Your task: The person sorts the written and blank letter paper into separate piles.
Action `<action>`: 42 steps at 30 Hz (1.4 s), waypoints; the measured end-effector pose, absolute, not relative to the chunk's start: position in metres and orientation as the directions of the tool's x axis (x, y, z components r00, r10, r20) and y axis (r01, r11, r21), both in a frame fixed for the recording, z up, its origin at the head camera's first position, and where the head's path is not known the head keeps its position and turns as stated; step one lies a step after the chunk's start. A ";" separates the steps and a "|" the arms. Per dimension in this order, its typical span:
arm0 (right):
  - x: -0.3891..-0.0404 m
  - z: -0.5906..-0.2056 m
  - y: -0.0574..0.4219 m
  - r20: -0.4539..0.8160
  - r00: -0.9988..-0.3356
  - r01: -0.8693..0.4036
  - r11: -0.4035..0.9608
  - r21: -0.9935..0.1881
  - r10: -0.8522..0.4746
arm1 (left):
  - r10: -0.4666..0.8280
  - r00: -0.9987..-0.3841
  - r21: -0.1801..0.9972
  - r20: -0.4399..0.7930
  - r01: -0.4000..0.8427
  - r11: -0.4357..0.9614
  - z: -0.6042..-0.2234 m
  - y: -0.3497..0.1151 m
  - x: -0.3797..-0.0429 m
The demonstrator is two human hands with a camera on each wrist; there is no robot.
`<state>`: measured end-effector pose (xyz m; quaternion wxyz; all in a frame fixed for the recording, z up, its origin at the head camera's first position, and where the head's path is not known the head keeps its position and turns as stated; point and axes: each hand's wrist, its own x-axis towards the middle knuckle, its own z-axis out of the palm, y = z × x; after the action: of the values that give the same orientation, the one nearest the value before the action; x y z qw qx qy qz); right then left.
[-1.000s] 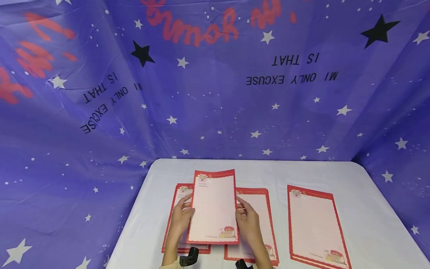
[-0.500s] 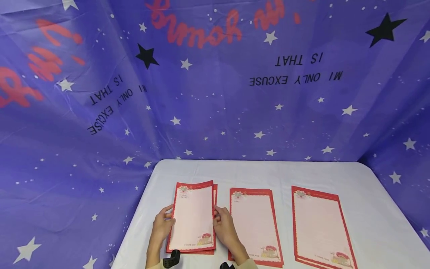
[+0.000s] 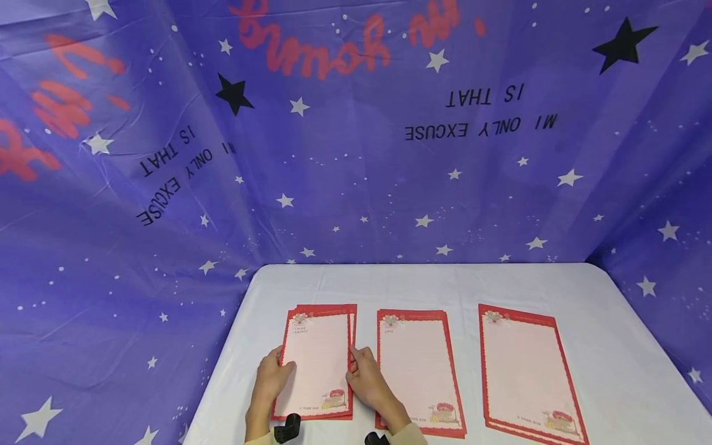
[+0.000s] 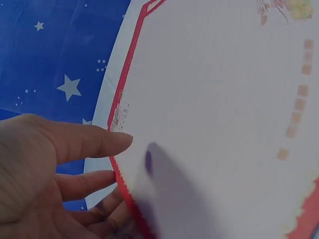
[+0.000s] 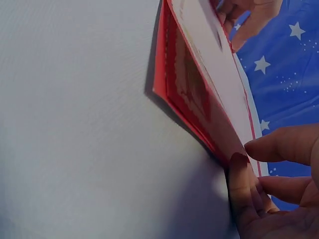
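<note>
A pink sheet of letter paper (image 3: 317, 371) with a red scalloped border lies over the left stack, whose red edge (image 3: 353, 321) peeks out behind it at the top and right. My left hand (image 3: 269, 380) holds the sheet's left edge, thumb over the top face and fingers at the border. At the right edge, my right hand (image 3: 368, 378) pinches it between thumb and fingers. From the right wrist, the top sheet (image 5: 232, 119) stands slightly raised from the red-edged paper (image 5: 169, 84) under it. Small dark writing marks its upper left corner.
A middle stack of matching sheets (image 3: 419, 377) lies just right of my right hand. Farther right is another slightly fanned stack (image 3: 528, 371). The white table (image 3: 606, 352) meets a purple starred curtain (image 3: 356, 154) at the back and sides.
Both hands have carried the sheet left and down from above the gap between two stacks, onto the left stack. Since the middle frame, my left thumb has come farther over its edge.
</note>
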<state>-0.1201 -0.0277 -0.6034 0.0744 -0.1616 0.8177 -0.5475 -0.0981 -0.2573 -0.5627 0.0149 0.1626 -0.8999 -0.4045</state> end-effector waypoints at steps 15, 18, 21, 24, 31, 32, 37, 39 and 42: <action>-0.127 -0.578 0.054 0.191 -0.980 -0.193 0.527 -0.828 -0.060 | -0.488 -0.873 0.739 0.004 -0.326 0.589 -0.570 -0.231 -0.099; -0.126 -0.574 0.082 0.133 -0.990 -0.078 0.584 -0.808 0.052 | -0.491 -0.871 0.756 -0.007 -0.326 0.568 -0.563 -0.223 -0.100; -0.120 -0.573 0.103 0.066 -0.989 0.029 0.620 -0.784 0.130 | -0.475 -0.880 0.762 -0.022 -0.322 0.561 -0.557 -0.212 -0.102; -0.114 -0.574 0.117 0.024 -0.985 0.092 0.642 -0.761 0.170 | -0.413 -0.910 0.782 -0.024 -0.275 0.559 -0.554 -0.194 -0.106; -0.111 -0.581 0.126 -0.074 -0.982 0.167 0.615 -0.771 0.175 | -0.125 -0.988 0.817 -0.091 -0.145 0.558 -0.562 -0.133 -0.108; -0.111 -0.581 0.127 -0.081 -0.982 0.169 0.601 -0.781 0.172 | -0.085 -0.990 0.821 -0.110 -0.139 0.554 -0.563 -0.126 -0.108; -0.113 -0.580 0.130 -0.093 -0.980 0.177 0.542 -0.822 0.178 | 0.021 -0.996 0.843 -0.087 -0.063 0.535 -0.569 -0.105 -0.110; -0.113 -0.580 0.132 -0.096 -0.978 0.183 0.531 -0.828 0.187 | 0.040 -0.998 0.862 -0.056 -0.028 0.507 -0.570 -0.101 -0.112; -0.113 -0.579 0.134 -0.096 -0.974 0.191 0.518 -0.833 0.205 | 0.067 -0.995 0.893 -0.075 -0.036 0.449 -0.571 -0.099 -0.115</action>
<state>-0.1129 0.1339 -0.5795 -0.0073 0.1139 0.8713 -0.4774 -0.1150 -0.0988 -0.5706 -0.0494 -0.0091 -0.8498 -0.5248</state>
